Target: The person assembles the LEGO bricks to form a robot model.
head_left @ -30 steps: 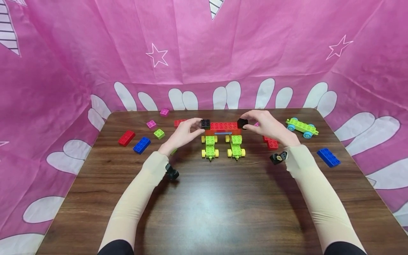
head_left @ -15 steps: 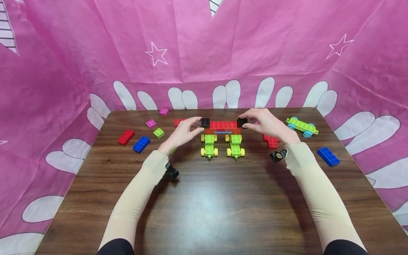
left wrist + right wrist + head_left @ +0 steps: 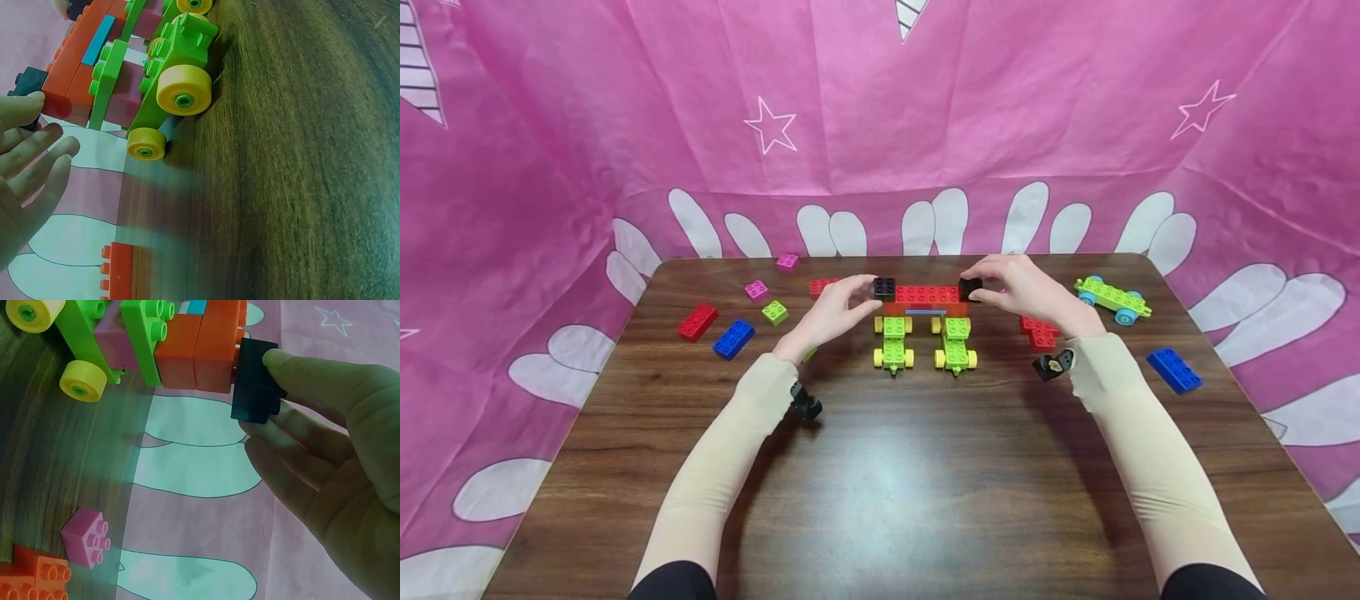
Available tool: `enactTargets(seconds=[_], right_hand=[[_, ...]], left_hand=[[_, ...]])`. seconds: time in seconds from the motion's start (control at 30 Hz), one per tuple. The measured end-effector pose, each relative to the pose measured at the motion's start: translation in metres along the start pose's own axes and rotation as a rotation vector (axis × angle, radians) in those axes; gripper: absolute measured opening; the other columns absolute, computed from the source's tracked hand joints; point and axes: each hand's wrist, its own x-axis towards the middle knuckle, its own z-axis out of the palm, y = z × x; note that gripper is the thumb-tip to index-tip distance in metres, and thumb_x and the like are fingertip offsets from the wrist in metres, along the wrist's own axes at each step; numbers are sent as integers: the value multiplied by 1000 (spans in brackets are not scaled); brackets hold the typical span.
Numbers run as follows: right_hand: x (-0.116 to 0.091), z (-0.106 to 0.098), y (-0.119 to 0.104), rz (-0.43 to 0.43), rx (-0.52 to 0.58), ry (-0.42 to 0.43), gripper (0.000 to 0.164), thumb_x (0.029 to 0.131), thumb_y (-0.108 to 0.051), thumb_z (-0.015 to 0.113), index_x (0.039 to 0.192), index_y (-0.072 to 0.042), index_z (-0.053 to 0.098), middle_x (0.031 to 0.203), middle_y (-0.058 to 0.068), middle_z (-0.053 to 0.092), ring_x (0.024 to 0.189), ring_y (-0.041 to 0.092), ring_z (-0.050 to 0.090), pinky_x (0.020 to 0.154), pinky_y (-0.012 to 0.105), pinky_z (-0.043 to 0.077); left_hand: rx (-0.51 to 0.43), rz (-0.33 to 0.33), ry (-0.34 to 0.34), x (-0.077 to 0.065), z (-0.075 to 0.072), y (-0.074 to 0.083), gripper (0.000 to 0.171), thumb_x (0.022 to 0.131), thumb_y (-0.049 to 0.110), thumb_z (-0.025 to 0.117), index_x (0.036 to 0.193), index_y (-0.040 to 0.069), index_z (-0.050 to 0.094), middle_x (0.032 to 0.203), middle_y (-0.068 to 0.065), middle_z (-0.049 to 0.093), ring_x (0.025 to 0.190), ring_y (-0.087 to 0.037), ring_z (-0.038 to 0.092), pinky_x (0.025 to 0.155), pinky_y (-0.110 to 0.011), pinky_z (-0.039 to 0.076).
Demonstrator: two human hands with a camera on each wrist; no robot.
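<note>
A bridge-like toy brick build stands at the table's far middle. Its red beam (image 3: 927, 295) rests on stacked pink and green bricks over two green wheeled bases (image 3: 893, 356) with yellow wheels. At the beam's left end my left hand (image 3: 838, 310) pinches a black brick (image 3: 28, 87) between thumb and fingers. My right hand (image 3: 1021, 292) pinches another black brick (image 3: 255, 381), tilted against the studs at the beam's right end. A small blue piece (image 3: 98, 40) shows on the beam's front. Fingers partly cover both black bricks.
Left on the table lie a red brick (image 3: 697, 322), a blue brick (image 3: 733, 339), small pink bricks (image 3: 756, 290) and a lime brick (image 3: 775, 312). At right are red bricks (image 3: 1040, 333), a green wheeled base (image 3: 1112, 298) with blue wheels, and another blue brick (image 3: 1175, 370).
</note>
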Motion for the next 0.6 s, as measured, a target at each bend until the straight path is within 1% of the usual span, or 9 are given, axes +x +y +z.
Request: enactTargets(seconds=[0.17,0.37,0.6], right_hand=[[0,2,0,-7,11,13,31,84,-15,69,114,-8,65,109,7,67,92,19,64,76,38,53],[-1,3,2,3,22,28,31,84,-14,69,114,-9,65,110,6,67,95,19,64,80,39,53],[-1,5,2,8,32,37,31,84,-14,69,114,-9,65,108,7,68,92,19,64,74,37,52]], left_hand=[[6,6,1,0,0,0,42,90,23,62,128,7,53,113,-9,65,102,-21,63,93,-41,51],[20,6,0,1,0,-1,43,90,25,62,129,8,53,115,-8,65,103,-19,63,92,-36,51],[2,-3,-6,1,0,-2,43,90,25,62,129,8,53,115,-8,65,102,-20,63,92,-38,51]])
